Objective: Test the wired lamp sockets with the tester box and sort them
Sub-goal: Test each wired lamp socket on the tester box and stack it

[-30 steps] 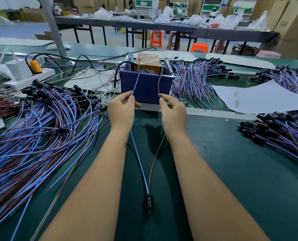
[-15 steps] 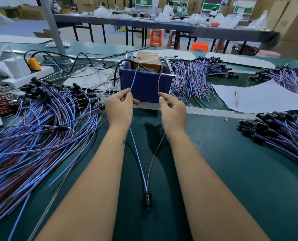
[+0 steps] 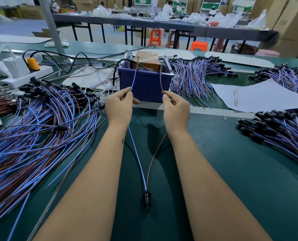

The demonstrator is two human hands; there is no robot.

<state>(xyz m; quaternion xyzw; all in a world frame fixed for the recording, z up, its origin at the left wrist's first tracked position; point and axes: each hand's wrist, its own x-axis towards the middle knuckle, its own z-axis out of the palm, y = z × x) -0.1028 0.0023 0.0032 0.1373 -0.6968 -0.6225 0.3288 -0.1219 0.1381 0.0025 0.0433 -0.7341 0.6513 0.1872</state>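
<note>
A workshop hall with a dark green desk (image 3: 231, 171) in front and long tables with seated workers far behind. No writing can be read anywhere.

Near the desk's front edge, at the middle, lies one black lamp socket (image 3: 147, 200) with two leads running away from it. The left hand (image 3: 119, 105) pinches the blue wire (image 3: 137, 159) between thumb and fingers; the right hand (image 3: 176, 108) pinches the brown wire (image 3: 153, 157) the same way. Both wire ends rise to the top of the tester box (image 3: 145, 84), a blue plastic bin at the desk's middle holding an orange-brown block (whether the tips touch its contacts cannot be told).

Along the left edge spreads a large pile of wired sockets (image 3: 31, 136). A second bundle (image 3: 197, 75) lies just right of the bin, and another pile (image 3: 280, 129) sits at the right edge. Between those two rests a white paper sheet (image 3: 259, 96) with a pen (image 3: 235, 97) on it. At the far left corner is a white power strip (image 3: 23, 73) with an orange plug.
</note>
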